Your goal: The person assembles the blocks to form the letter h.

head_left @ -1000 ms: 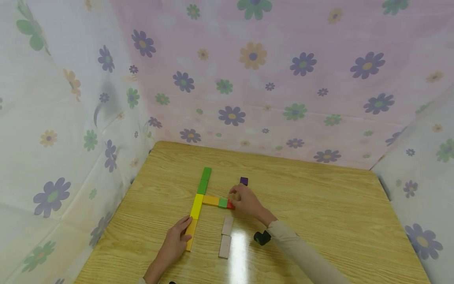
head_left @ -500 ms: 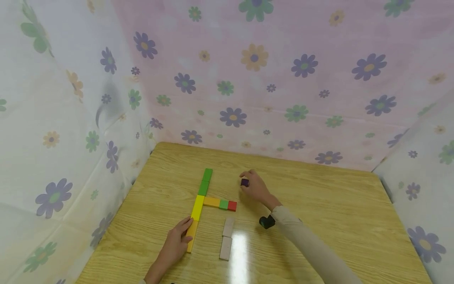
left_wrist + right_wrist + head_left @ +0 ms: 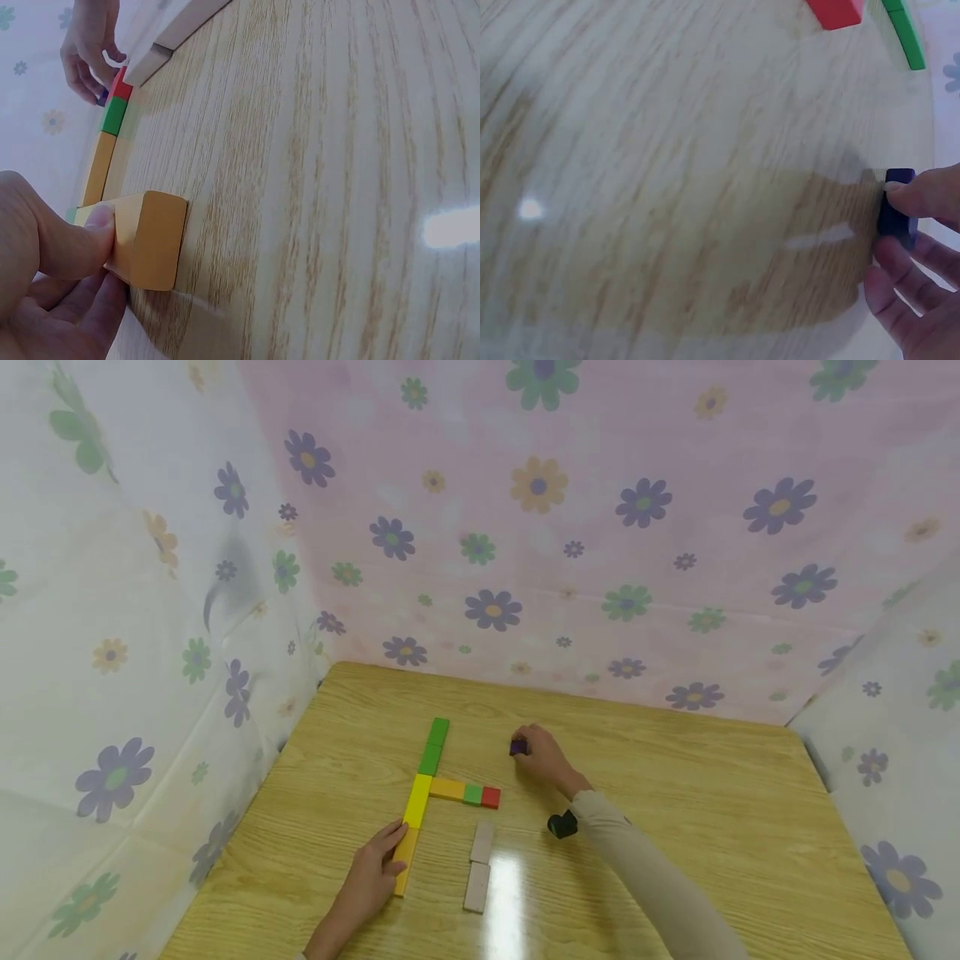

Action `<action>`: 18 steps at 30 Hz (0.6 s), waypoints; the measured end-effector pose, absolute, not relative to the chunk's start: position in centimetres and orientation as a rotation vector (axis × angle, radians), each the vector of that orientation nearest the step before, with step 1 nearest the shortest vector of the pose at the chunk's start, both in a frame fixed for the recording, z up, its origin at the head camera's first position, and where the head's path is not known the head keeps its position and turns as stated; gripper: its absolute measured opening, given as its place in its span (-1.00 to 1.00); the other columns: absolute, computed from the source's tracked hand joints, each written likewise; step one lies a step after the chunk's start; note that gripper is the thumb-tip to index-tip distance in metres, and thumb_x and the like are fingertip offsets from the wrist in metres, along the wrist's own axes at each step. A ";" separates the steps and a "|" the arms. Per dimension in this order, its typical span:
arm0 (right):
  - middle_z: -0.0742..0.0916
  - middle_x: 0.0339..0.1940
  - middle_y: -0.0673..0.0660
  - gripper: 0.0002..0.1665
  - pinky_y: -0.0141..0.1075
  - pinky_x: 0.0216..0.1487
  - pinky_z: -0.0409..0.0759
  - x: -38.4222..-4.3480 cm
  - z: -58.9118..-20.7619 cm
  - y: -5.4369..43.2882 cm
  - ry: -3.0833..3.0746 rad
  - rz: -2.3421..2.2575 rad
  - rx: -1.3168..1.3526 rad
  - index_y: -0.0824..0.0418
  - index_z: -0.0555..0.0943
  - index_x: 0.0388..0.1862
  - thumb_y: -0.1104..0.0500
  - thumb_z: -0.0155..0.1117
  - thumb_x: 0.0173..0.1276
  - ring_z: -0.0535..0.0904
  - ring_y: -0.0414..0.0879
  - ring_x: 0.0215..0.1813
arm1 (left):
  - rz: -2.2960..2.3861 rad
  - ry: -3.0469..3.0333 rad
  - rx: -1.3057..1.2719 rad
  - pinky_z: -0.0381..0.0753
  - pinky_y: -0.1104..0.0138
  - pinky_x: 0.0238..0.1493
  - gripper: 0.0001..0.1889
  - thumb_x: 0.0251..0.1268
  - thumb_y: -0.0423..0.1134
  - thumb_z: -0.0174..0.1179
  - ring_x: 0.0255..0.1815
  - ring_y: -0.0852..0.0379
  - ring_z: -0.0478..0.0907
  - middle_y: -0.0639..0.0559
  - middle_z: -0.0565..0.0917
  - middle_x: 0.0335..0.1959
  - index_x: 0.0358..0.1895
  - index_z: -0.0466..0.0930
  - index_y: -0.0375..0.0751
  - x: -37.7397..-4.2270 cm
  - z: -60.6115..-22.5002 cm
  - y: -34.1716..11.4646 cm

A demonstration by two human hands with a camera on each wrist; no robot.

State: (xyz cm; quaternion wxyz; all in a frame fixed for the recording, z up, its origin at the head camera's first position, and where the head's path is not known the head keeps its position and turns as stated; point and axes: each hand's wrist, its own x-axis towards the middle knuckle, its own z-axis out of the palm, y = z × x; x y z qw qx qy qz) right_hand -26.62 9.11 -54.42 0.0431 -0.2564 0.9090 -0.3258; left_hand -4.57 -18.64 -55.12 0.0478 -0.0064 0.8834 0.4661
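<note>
My left hand (image 3: 366,872) pinches the orange block (image 3: 154,240) at the near end of a row, thumb on one side and fingers on the other. Beyond it lie a yellow block (image 3: 417,802) and two green blocks (image 3: 431,759). From the yellow block a side branch runs right: another orange block (image 3: 448,789), a small green block (image 3: 472,795) and a red block (image 3: 491,797). Further back, my right hand (image 3: 545,762) holds a small dark purple block (image 3: 895,225) between thumb and fingers at the tabletop, apart from the branch.
Two pale wooden blocks (image 3: 483,842) lie end to end on the wooden table (image 3: 675,827), nearer than the red block. A flowered cloth (image 3: 555,560) hangs behind the table and at both sides. A black device (image 3: 562,824) sits at the right wrist.
The right hand has left the red block, moved back and slightly right, and taken hold of the purple block. My left hand stays on the orange block.
</note>
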 end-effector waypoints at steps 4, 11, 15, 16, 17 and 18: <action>0.62 -0.20 0.21 -0.74 -0.19 -0.30 0.50 -26.5 -54.6 9.5 2.785 -1.051 -0.774 0.32 0.62 -0.12 0.39 0.31 0.18 0.46 -0.02 -0.30 | 1.430 2.686 -0.019 0.48 0.12 0.12 -0.40 0.14 -0.66 0.13 0.32 -0.26 0.26 -0.31 0.28 0.36 0.31 0.29 -0.46 -4.6 -55.1 -18.6; 0.62 -0.17 0.20 -0.74 -0.20 -0.33 0.55 -26.0 -54.5 10.0 2.701 -1.196 -0.723 0.32 0.61 -0.12 0.40 0.32 0.18 0.51 -0.05 -0.32 | 1.424 2.690 -0.016 0.48 0.13 0.12 -0.40 0.14 -0.65 0.14 0.32 -0.26 0.26 -0.31 0.28 0.36 0.32 0.29 -0.46 -4.5 -55.1 -18.6; 0.63 -0.17 0.17 -0.74 -0.24 -0.33 0.58 -25.5 -54.1 10.0 2.675 -1.217 -0.739 0.28 0.62 -0.12 0.37 0.35 0.18 0.55 -0.08 -0.31 | 1.405 2.701 -0.019 0.48 0.13 0.12 -0.40 0.14 -0.65 0.14 0.31 -0.26 0.27 -0.31 0.29 0.35 0.31 0.30 -0.46 -4.5 -55.1 -18.5; 0.63 -0.18 0.17 -0.73 -0.25 -0.33 0.59 -25.4 -54.0 10.1 2.672 -1.217 -0.753 0.27 0.62 -0.12 0.36 0.36 0.18 0.55 -0.09 -0.32 | 1.398 2.706 -0.020 0.48 0.13 0.12 -0.41 0.14 -0.65 0.15 0.31 -0.26 0.27 -0.31 0.29 0.35 0.31 0.30 -0.46 -4.5 -55.1 -18.5; 0.64 -0.18 0.16 -0.73 -0.26 -0.33 0.59 -25.2 -54.0 10.1 2.673 -1.217 -0.771 0.26 0.62 -0.12 0.35 0.37 0.17 0.56 -0.10 -0.33 | 1.396 2.707 -0.021 0.49 0.13 0.11 -0.41 0.13 -0.65 0.15 0.31 -0.26 0.27 -0.31 0.29 0.35 0.31 0.31 -0.46 -4.5 -55.0 -18.4; 0.64 -0.18 0.15 -0.74 -0.28 -0.34 0.59 -25.1 -53.9 10.2 2.667 -1.222 -0.786 0.25 0.62 -0.12 0.34 0.38 0.18 0.56 -0.11 -0.33 | 1.392 2.711 -0.020 0.49 0.13 0.11 -0.41 0.13 -0.66 0.15 0.31 -0.26 0.28 -0.30 0.30 0.35 0.30 0.31 -0.46 -4.6 -55.0 -18.4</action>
